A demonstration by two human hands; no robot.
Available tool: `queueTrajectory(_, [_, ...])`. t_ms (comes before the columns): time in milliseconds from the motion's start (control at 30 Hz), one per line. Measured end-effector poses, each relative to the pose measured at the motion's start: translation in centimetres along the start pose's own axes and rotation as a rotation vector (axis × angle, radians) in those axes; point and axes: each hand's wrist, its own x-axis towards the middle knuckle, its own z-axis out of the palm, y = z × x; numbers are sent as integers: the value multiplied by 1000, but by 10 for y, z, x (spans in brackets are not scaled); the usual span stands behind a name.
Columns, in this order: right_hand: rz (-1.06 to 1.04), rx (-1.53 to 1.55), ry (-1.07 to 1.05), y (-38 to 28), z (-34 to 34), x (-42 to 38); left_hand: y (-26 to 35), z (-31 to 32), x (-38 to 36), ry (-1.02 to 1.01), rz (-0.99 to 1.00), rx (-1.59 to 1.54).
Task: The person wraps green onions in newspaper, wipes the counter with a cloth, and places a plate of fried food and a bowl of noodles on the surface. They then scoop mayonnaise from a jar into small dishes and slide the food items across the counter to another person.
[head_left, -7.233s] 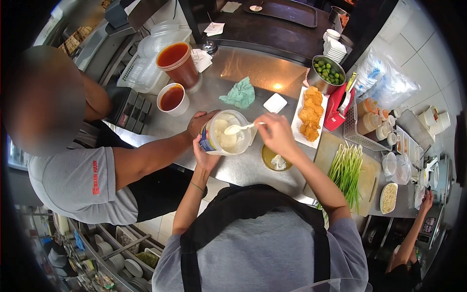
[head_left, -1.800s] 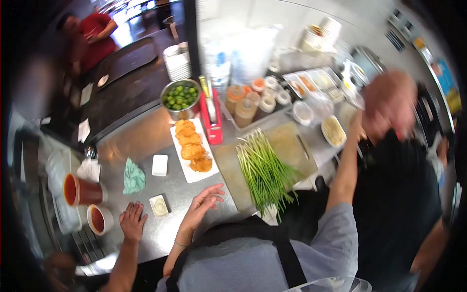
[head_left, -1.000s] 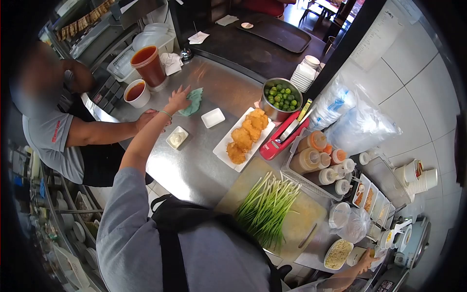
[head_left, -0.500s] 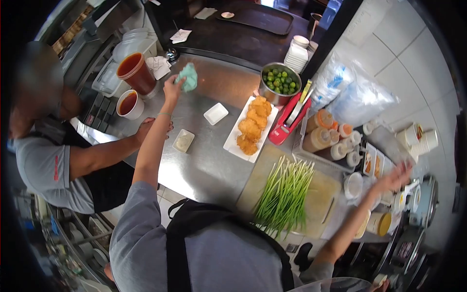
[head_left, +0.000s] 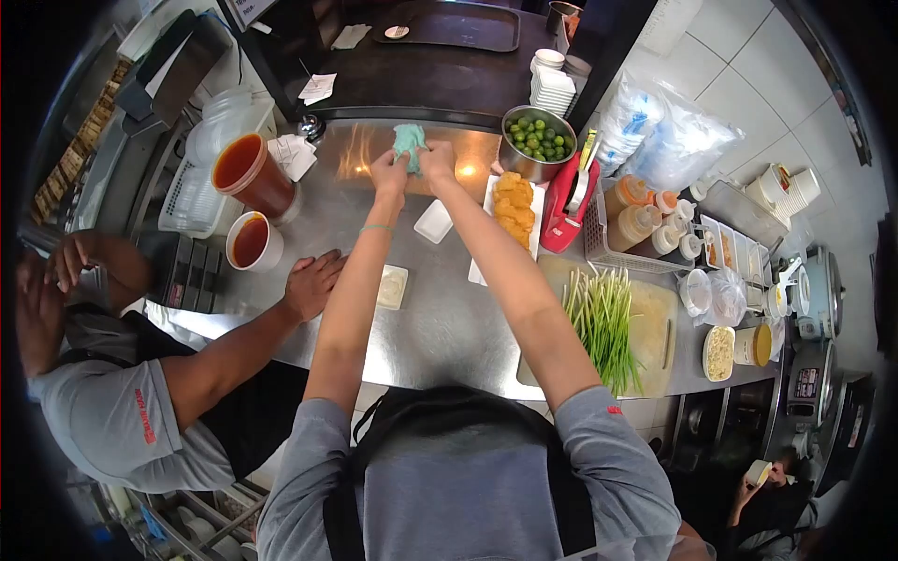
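Note:
A light green cloth (head_left: 409, 142) is bunched up over the far part of the steel counter (head_left: 421, 327). My left hand (head_left: 388, 175) grips it from the left, and my right hand (head_left: 436, 161) has its fingers closed on its right side. Just below my hands sits a small white dish (head_left: 433, 222). A second small dish (head_left: 392, 287) with pale contents lies nearer to me, between my forearms. Partly behind my right forearm is a white plate (head_left: 538, 210) of golden fried pieces (head_left: 514, 208).
To the left, a co-worker's hand (head_left: 316, 283) rests on the counter near two tubs of red sauce (head_left: 251, 175). On the right are a pot of green citrus (head_left: 540, 137), a red tape dispenser (head_left: 569, 206), squeeze bottles (head_left: 645, 222) and green stalks (head_left: 603, 327) on a cutting board (head_left: 657, 323).
My right hand has come from the far right over to the cloth and closed on it. My left hand has moved right with the cloth. The co-worker's hand now lies flat on the counter.

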Motion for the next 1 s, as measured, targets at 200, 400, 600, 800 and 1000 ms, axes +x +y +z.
queueTrajectory(200, [43, -127, 170, 39, 11, 16, -9, 1, 0, 171, 74, 103])
queueTrajectory(400, [-135, 185, 8, 29, -28, -5, -48, -17, 20, 109, 173, 574])
queueTrajectory(600, [-384, 116, 260, -6, -184, -88, -16, 8, -38, 126, 741, 694])
queueTrajectory(800, [-166, -61, 309, 67, -229, -179, -45, 36, -131, -307, 648, 687])
queueTrajectory(1000, [-392, -475, 104, 78, -207, -196, -66, 28, -149, -422, 615, 827])
